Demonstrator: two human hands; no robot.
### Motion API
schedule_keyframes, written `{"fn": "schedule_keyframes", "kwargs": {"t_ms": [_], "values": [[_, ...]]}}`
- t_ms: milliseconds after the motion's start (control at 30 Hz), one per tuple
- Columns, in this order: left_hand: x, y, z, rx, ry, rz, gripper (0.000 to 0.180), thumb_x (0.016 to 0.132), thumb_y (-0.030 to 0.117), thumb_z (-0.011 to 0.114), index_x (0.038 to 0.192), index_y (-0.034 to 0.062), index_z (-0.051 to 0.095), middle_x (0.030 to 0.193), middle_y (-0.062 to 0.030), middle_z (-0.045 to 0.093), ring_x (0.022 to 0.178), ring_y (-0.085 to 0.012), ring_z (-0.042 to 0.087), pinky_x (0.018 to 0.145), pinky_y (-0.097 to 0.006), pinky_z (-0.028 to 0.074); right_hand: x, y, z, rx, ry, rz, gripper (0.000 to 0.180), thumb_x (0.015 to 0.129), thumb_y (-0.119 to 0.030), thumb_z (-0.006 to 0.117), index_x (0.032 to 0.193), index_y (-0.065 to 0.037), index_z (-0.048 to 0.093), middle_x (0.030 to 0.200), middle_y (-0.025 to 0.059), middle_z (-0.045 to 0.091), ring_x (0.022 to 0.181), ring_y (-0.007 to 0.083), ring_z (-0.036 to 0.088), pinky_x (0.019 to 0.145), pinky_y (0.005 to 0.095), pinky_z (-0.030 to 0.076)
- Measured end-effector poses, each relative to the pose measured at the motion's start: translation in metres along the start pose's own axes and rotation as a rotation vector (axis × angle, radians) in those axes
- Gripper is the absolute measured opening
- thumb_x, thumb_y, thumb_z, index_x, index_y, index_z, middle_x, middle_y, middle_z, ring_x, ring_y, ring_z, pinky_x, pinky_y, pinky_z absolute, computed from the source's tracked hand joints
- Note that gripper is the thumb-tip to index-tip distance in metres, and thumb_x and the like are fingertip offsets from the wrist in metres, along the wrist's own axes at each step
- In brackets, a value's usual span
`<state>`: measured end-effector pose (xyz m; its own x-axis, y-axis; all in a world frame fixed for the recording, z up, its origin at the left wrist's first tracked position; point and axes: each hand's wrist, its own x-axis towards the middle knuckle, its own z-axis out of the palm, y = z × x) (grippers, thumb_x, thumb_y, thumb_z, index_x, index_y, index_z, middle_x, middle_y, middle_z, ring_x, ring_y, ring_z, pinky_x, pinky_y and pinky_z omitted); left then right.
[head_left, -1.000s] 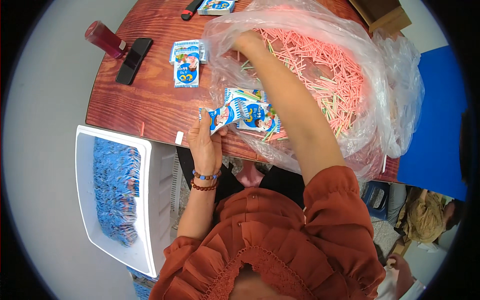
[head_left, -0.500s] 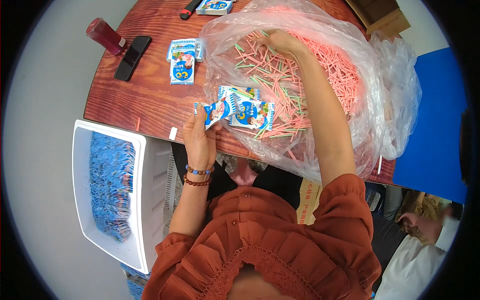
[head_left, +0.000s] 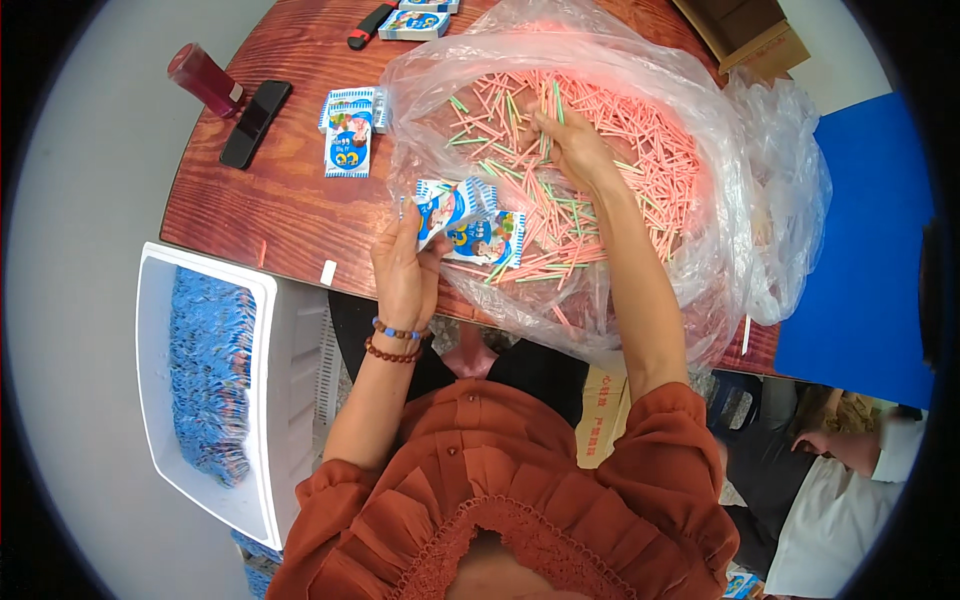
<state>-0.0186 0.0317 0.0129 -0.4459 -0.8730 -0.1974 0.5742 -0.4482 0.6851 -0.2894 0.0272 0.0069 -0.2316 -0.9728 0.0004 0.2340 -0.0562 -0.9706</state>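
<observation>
Rust-orange ruffled blouse, short gathered sleeves; two beaded bracelets on left wrist (head_left: 392, 340).

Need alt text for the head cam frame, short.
Seen from above, a person's left hand holds small blue-and-white packets at the edge of a wooden table, while the right hand reaches into a clear plastic bag of pink and green sticks. A white bin of blue packets sits to the left.

We found bare wood on the table (head_left: 270, 215) left of the clear plastic bag (head_left: 700, 200), hemmed by a loose packet (head_left: 349, 140), a black phone (head_left: 255, 123) and a red bottle (head_left: 204, 80). The bag's raised walls crowded our right hand (head_left: 575, 150) among the sticks (head_left: 640, 160).
</observation>
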Motion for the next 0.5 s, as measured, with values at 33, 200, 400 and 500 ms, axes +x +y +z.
{"fn": "schedule_keyframes", "kwargs": {"t_ms": [33,200,400,500], "values": [[0.002,-0.004,0.004,-0.002,-0.005,-0.003,0.025,0.098,0.025,0.055,0.095,0.0026,0.065,0.089,-0.0044,0.067,0.072,-0.0100,0.058,0.063,-0.025,0.048,-0.005,0.006,-0.006,-0.084,0.110,0.038,0.021,0.099,-0.018,0.049,0.108,0.000,0.054,0.083,0.0067,0.059,0.082,0.0189,0.060,0.077,0.0316,0.049],[0.019,-0.017,0.015,-0.029,0.000,-0.001,0.028,0.098,0.028,0.055,0.088,0.0032,0.064,0.084,-0.0042,0.066,0.068,-0.0108,0.057,0.061,-0.025,0.048,-0.032,-0.023,0.018,0.100,0.160,-0.065,0.020,0.101,-0.019,0.043,0.100,-0.002,0.053,0.085,0.0069,0.058,0.086,0.0220,0.061,0.083,0.0350,0.048],[0.026,-0.024,0.028,0.005,-0.052,0.007,0.029,0.098,0.029,0.054,0.087,0.0042,0.064,0.085,-0.0038,0.066,0.068,-0.0106,0.058,0.061,-0.024,0.049,-0.063,-0.054,0.071,0.195,0.124,-0.528,0.027,0.103,-0.024,0.038,0.094,-0.003,0.052,0.082,0.0071,0.059,0.095,0.0296,0.064,0.096,0.0435,0.041],[0.026,-0.026,0.030,0.000,-0.035,0.018,0.029,0.098,0.030,0.053,0.088,0.0047,0.064,0.086,-0.0036,0.066,0.069,-0.0102,0.058,0.062,-0.024,0.049,-0.070,-0.054,0.094,0.126,0.155,-0.556,0.024,0.103,-0.026,0.038,0.099,-0.005,0.048,0.082,0.0063,0.059,0.098,0.0313,0.064,0.103,0.0453,0.035]]}}
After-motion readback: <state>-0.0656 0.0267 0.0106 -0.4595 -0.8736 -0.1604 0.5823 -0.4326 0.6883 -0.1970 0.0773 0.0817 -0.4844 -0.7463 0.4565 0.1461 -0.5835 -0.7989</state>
